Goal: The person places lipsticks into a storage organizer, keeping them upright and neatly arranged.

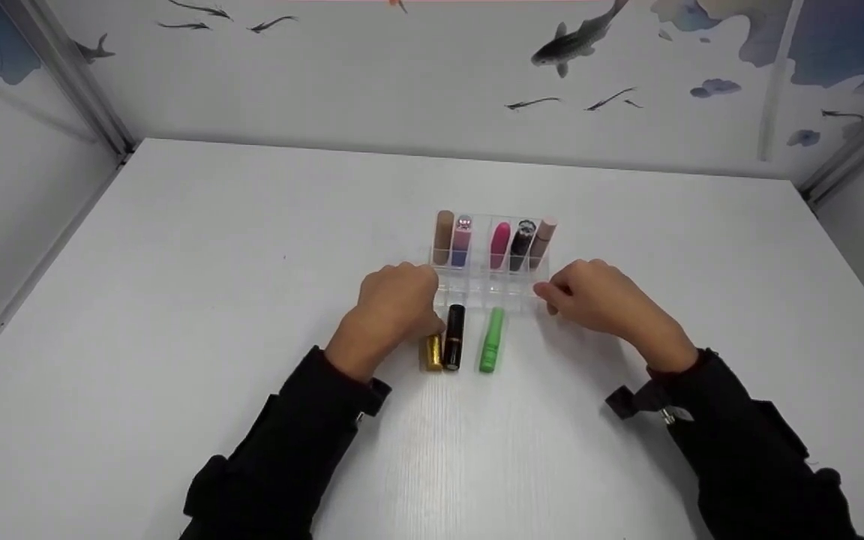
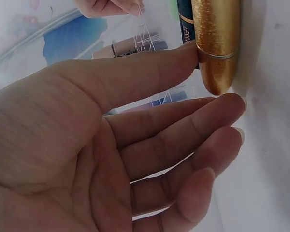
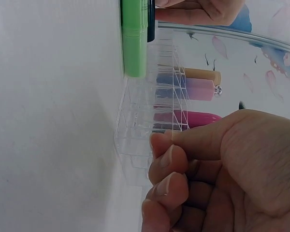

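Observation:
A shiny gold lipstick tube [image 1: 433, 354] lies on the table at the fingertips of my left hand [image 1: 396, 304]. In the left wrist view the thumb touches the side of the gold tube, while the other fingers stay loosely bent below its tip. Right beside it lies a black lipstick tube [image 1: 455, 337], and a green tube [image 1: 491, 341] sits a little farther right. Behind them stands a clear cosmetics organizer [image 1: 475, 289]. My right hand [image 1: 601, 298] pinches its right end between thumb and curled forefinger.
In the organizer's back row stand a brown tube [image 1: 443, 238], a pink-and-blue tube [image 1: 462, 244], a bright pink tube [image 1: 500, 244], a black tube with an ornate cap [image 1: 522, 244] and a pale pink-brown tube [image 1: 543, 241]. Printed panels [image 1: 372, 82] border the white table [image 1: 214, 315].

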`<state>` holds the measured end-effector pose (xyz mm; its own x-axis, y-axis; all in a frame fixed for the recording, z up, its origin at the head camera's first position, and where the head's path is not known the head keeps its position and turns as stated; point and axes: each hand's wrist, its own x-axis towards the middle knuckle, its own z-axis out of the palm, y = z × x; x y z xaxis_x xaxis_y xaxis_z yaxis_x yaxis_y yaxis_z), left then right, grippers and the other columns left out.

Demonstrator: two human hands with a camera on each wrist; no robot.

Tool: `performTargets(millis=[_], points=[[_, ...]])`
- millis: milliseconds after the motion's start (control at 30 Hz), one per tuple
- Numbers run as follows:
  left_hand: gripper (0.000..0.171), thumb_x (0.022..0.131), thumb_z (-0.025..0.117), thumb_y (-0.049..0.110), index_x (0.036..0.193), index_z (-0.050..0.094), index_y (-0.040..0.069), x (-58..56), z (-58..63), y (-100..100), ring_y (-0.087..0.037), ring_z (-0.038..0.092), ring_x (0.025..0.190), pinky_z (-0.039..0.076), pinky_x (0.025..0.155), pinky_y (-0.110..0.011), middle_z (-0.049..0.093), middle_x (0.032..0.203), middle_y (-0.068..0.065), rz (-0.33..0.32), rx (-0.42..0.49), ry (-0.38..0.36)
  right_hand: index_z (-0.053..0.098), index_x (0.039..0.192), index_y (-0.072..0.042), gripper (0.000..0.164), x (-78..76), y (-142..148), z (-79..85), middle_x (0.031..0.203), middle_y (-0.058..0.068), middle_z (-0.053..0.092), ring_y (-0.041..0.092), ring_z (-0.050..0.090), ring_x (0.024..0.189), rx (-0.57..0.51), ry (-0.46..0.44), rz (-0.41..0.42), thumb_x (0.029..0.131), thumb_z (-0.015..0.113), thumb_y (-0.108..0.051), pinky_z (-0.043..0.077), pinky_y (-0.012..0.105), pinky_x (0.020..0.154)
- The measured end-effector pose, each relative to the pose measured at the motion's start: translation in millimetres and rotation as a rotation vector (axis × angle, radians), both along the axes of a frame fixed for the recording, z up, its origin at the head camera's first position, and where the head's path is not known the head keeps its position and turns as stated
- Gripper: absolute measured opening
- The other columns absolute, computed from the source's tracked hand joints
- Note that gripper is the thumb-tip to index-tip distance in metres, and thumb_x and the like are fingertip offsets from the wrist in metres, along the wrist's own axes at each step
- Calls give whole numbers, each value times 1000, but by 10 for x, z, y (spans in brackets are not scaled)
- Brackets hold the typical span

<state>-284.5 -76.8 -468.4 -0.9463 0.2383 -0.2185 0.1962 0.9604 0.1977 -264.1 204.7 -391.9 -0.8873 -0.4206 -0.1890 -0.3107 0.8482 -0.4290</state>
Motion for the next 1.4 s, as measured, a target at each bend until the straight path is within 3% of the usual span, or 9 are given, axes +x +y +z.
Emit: performTargets(millis=[200, 900, 1133, 1400], points=[[26, 94, 90, 34, 104, 80, 12, 4, -7, 2, -20, 64, 78, 49, 59, -35, 73, 92, -2, 2, -9, -2, 84, 86, -3, 42, 0, 6, -3, 75, 5, 75, 14, 50, 65, 2, -13, -23, 117, 65, -24, 39, 33, 65], [28, 94, 89, 33, 108, 81, 11, 13, -4, 21, -19, 65, 76, 47, 57, -33, 72, 89, -2, 41, -16, 2, 83, 85, -3, 42, -9, 2, 2, 73, 3, 71, 14, 51, 65, 5, -17, -10, 117, 65, -24, 40, 33, 65], [19, 91, 86, 25, 101, 78, 11, 18, 11, 12, -19, 62, 76, 48, 56, -35, 71, 89, -2, 39, -7, 16, 84, 84, -3, 42, -5, 13, 1, 74, 5, 75, 13, 51, 66, -11, 4, 3, 116, 65, -23, 41, 33, 66], [17, 88, 85, 22, 97, 75, 11, -8, 5, -6, -20, 62, 78, 50, 60, -36, 69, 89, -3, 26, 44, -21, 84, 86, -2, 41, -4, 2, -8, 74, 6, 75, 14, 51, 65, 0, 11, 2, 116, 65, -22, 41, 32, 65]])
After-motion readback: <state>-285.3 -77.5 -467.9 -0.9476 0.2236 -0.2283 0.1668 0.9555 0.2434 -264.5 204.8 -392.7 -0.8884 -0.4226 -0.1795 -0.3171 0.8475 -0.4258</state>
